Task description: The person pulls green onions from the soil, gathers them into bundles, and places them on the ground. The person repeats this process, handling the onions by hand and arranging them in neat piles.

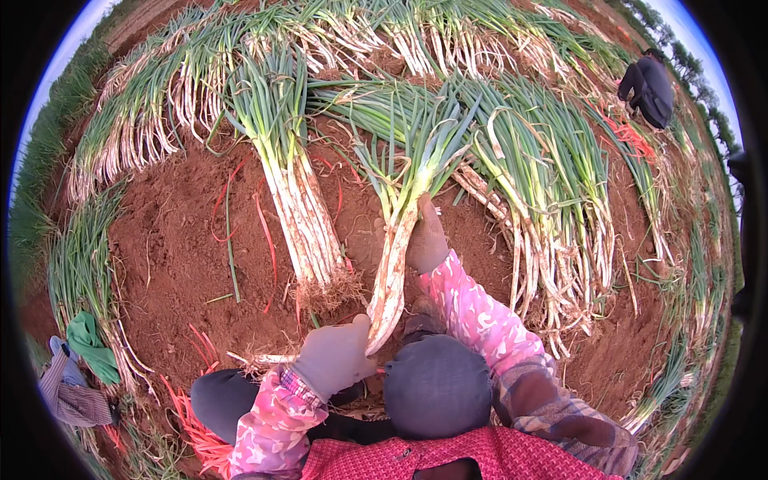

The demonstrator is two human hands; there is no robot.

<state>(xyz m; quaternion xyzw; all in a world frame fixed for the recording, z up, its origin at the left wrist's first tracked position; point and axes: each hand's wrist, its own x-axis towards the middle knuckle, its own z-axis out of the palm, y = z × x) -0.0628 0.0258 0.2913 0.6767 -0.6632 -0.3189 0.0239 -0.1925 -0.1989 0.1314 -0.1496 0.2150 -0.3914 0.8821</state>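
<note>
Several green onions (393, 264), white stalks stained with soil, slant in front of me between my gloved hands. My left hand (337, 358), in a greyish glove, is closed around their root end. Behind the upper stalks, just below the green leaves, is my right hand (428, 237) in a brownish glove, gripping them; its fingers are partly hidden. Left of these stalks, a larger bunch of green onions (300, 210) lies on the red soil, its roots towards me. To the right lies a broad pile of green onions (540, 204).
Rows of green onions (456, 42) curve across the far side. Red plastic strips (198, 432) lie by my left knee, and more (630, 135) at the upper right. One person (649, 90) crouches at the upper right, another (78, 390) is at the lower left near green cloth (93, 347).
</note>
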